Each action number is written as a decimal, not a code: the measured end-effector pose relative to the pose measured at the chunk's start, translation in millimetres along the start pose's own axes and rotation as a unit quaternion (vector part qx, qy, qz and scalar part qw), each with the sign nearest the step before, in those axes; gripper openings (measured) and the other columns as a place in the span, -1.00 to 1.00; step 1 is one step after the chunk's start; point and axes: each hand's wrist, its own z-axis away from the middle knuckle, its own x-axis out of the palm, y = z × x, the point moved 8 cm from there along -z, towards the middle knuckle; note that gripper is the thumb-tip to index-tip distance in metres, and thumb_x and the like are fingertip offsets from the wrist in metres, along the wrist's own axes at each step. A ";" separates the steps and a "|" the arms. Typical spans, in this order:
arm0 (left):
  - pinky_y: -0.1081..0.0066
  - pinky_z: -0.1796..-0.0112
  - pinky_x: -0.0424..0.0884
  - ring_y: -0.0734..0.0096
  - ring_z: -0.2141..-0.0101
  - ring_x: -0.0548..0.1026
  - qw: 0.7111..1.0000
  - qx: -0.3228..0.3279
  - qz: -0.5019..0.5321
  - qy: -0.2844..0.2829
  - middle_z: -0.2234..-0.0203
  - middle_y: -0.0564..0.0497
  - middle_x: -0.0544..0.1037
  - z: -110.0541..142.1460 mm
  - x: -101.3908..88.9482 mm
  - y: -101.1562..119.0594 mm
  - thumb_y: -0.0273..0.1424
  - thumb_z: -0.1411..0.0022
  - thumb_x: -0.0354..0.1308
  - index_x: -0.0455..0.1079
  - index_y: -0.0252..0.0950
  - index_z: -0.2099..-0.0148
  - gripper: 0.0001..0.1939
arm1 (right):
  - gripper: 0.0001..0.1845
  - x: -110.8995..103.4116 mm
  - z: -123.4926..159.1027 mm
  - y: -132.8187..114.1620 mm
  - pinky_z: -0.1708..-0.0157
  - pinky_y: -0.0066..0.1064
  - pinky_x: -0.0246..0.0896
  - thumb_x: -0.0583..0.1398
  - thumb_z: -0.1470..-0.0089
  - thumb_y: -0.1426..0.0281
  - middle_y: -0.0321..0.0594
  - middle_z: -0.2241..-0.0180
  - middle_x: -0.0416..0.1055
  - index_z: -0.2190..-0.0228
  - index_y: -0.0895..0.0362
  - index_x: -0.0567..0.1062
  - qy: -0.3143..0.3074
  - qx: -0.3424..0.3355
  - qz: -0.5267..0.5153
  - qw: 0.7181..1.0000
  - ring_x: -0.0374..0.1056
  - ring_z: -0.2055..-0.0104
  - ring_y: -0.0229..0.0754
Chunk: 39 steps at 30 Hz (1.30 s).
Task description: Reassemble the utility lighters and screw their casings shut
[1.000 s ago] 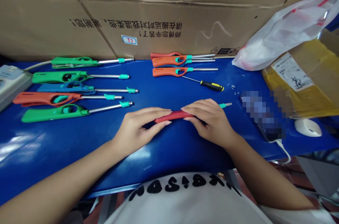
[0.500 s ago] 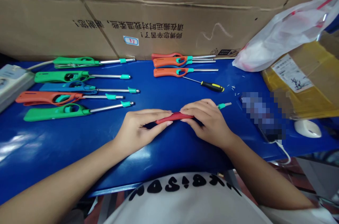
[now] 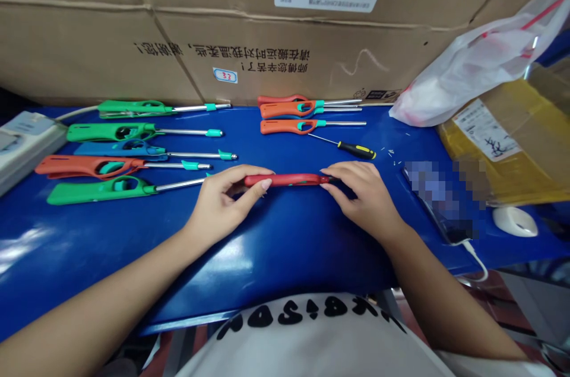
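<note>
A red lighter (image 3: 289, 180), long-nosed like those on the table, is held level between my two hands. My left hand (image 3: 227, 193) pinches its handle end between thumb and fingers. At the other end, near the base of the nozzle, my right hand (image 3: 356, 190) grips it; the nozzle itself is hidden behind that hand. Left of my hands lie several lighters, among them a blue lighter (image 3: 120, 149) and a green lighter (image 3: 102, 190) whose tip is covered by my left hand. Beyond my hands rest an orange lighter (image 3: 289, 126) and a few more by the carton.
A black-and-yellow screwdriver (image 3: 357, 149) lies behind my right hand. Along the back stands a large carton (image 3: 200, 38). To the right are a blurred phone (image 3: 439, 205), a white mouse (image 3: 515, 221), a plastic bag (image 3: 445, 86) and a taped box (image 3: 525, 151). A power strip (image 3: 27, 142) sits far left.
My hands have moved apart along the red lighter, the left toward its handle end and the right toward the nozzle, so more of its body shows. The view has shifted slightly.
</note>
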 end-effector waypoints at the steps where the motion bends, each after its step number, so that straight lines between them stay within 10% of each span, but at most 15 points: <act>1: 0.49 0.35 0.56 0.45 0.46 0.60 1.000 -0.017 0.020 0.001 0.38 -0.01 0.68 -0.9 -0.8 -2.5 -0.22 -0.26 0.34 0.60 -0.32 0.10 -0.72 | -0.80 0.4 0.1 2.0 0.03 -0.19 0.23 0.27 -0.27 0.34 -0.17 0.08 0.61 0.07 0.08 0.53 -0.005 0.003 0.003 1.000 0.52 0.03 -0.07; 21: 0.48 0.33 0.55 0.43 0.44 0.58 0.996 -0.063 0.051 -0.026 0.41 -0.02 0.66 1.6 6.3 -8.8 -0.16 -0.21 0.36 0.61 -0.31 0.11 -0.67 | -0.88 5.5 1.1 -14.0 0.11 -0.21 0.05 0.18 -0.31 0.38 -0.22 0.33 0.50 0.25 0.16 0.50 -0.061 -0.058 0.058 0.995 0.33 0.25 -0.11; 27: 0.35 0.21 0.54 0.30 0.30 0.62 0.988 0.084 -0.109 -0.062 0.26 -0.06 0.69 0.2 3.7 15.8 -0.25 -0.32 0.23 0.59 -0.28 0.14 -0.77 | -0.87 5.8 1.0 -18.6 0.05 -0.19 0.06 0.15 -0.32 0.41 -0.21 0.32 0.50 0.26 0.16 0.49 -0.067 -0.076 0.068 0.992 0.35 0.23 -0.10; 32: 0.20 0.17 0.51 0.12 0.18 0.60 0.901 0.243 -0.321 -0.162 0.13 -0.13 0.66 19.9 30.8 37.5 -0.19 -0.34 0.20 0.48 -0.33 -0.16 -0.56 | -0.78 18.8 2.7 -41.4 -0.02 -0.13 0.05 0.11 -0.38 0.37 -0.21 0.30 0.56 0.25 0.14 0.53 -0.108 -0.116 0.097 0.983 0.38 0.21 -0.12; 39: 0.34 0.23 0.48 0.28 0.25 0.62 0.883 0.254 -0.352 -0.181 0.22 -0.03 0.68 29.6 45.5 34.7 -0.27 -0.53 -0.01 0.53 -0.27 -0.02 -0.69 | -0.76 12.2 3.0 -63.1 -0.32 0.10 -0.20 0.15 -0.37 0.27 -0.22 0.10 0.62 0.04 0.09 0.53 -0.108 -0.132 0.119 0.978 0.41 0.02 -0.06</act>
